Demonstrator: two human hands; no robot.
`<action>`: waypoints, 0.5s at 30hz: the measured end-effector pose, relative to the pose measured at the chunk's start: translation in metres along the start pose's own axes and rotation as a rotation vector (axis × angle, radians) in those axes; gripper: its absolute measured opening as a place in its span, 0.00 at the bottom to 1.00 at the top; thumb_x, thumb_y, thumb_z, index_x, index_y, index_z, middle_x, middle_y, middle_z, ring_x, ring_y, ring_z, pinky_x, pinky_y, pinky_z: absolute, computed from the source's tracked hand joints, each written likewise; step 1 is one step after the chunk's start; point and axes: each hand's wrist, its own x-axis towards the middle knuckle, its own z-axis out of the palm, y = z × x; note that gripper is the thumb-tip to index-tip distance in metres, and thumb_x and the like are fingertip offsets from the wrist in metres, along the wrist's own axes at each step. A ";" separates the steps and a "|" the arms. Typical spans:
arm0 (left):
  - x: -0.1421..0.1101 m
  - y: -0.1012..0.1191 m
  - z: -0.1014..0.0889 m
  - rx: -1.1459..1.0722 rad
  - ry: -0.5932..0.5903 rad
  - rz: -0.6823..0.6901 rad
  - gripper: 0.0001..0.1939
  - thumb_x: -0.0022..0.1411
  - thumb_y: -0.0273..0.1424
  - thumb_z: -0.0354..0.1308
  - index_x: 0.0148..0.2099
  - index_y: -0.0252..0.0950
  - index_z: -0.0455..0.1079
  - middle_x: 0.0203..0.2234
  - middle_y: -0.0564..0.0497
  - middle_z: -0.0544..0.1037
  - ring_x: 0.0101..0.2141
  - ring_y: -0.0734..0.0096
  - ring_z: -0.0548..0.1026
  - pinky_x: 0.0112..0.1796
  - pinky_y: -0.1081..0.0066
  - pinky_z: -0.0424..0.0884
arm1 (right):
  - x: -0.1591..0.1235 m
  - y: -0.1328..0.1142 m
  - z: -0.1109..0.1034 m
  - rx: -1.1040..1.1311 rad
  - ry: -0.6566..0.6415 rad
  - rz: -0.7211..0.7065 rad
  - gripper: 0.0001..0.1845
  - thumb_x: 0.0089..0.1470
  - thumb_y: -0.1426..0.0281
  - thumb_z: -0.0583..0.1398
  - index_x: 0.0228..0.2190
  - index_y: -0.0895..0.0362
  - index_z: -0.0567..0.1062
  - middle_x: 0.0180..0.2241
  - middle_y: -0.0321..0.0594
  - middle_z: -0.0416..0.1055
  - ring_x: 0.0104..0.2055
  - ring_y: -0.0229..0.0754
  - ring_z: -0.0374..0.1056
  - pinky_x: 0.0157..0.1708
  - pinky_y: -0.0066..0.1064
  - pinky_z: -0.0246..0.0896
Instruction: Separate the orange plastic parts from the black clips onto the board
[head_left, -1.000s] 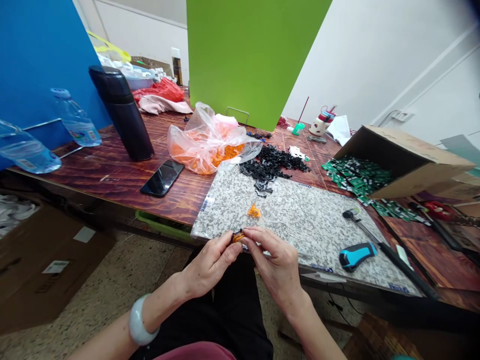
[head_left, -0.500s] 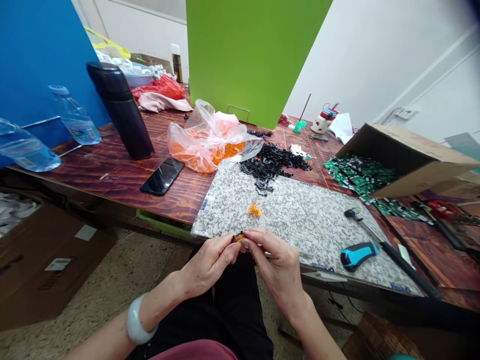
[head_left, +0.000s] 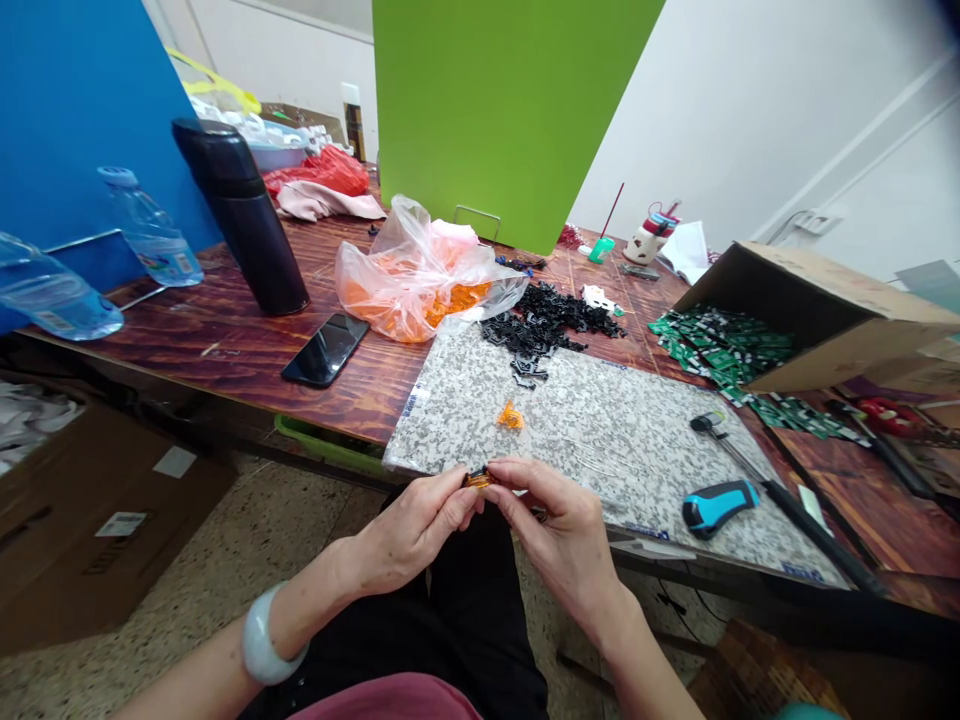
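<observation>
Between the fingertips of both hands is a small orange plastic part with a black piece on it [head_left: 478, 480], partly hidden by the fingers. My left hand [head_left: 420, 520] pinches its left end, and a pale bangle circles that wrist. My right hand [head_left: 555, 525] grips the right end with thumb and fingers. Just beyond the hands, a few orange plastic parts [head_left: 511, 416] lie on the speckled grey board [head_left: 600, 430]. A pile of black plastic parts [head_left: 551, 315] spreads at the board's far edge, beside a clear bag [head_left: 420, 290] of orange parts.
On the board's right lie a blue-black tool handle [head_left: 720, 508] and a hammer [head_left: 780, 500]. A tipped cardboard box [head_left: 832, 310] spills green circuit boards [head_left: 727, 345]. To the left are a phone [head_left: 326, 350], a dark flask [head_left: 244, 220] and water bottles [head_left: 146, 230].
Both hands stay at the board's near edge, still pinching the orange and black part. The part has tilted slightly between the fingers. The view has shifted a little.
</observation>
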 end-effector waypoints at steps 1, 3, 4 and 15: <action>-0.001 0.000 -0.001 0.010 -0.015 0.003 0.14 0.70 0.32 0.38 0.34 0.36 0.60 0.26 0.54 0.66 0.28 0.72 0.64 0.32 0.73 0.63 | 0.000 0.000 -0.002 0.031 -0.045 0.052 0.10 0.54 0.72 0.60 0.39 0.56 0.76 0.37 0.42 0.76 0.35 0.40 0.73 0.28 0.26 0.70; -0.002 0.001 -0.002 0.030 -0.045 0.011 0.14 0.70 0.32 0.38 0.34 0.36 0.60 0.26 0.54 0.65 0.27 0.72 0.64 0.31 0.73 0.63 | 0.000 0.001 -0.005 0.097 -0.128 0.140 0.13 0.54 0.70 0.61 0.42 0.56 0.75 0.37 0.42 0.75 0.33 0.39 0.72 0.27 0.26 0.68; -0.003 0.001 -0.003 0.038 -0.058 0.015 0.14 0.70 0.32 0.38 0.34 0.36 0.60 0.26 0.54 0.65 0.27 0.73 0.63 0.31 0.73 0.62 | 0.000 0.002 -0.006 0.127 -0.161 0.166 0.14 0.54 0.69 0.61 0.43 0.56 0.74 0.37 0.42 0.75 0.33 0.38 0.72 0.28 0.26 0.68; -0.007 0.001 -0.004 0.093 -0.157 0.090 0.13 0.70 0.30 0.37 0.34 0.36 0.59 0.26 0.54 0.65 0.27 0.72 0.63 0.31 0.74 0.62 | -0.004 -0.001 -0.008 0.175 -0.239 0.167 0.07 0.56 0.67 0.59 0.32 0.57 0.76 0.30 0.37 0.72 0.31 0.36 0.67 0.28 0.25 0.60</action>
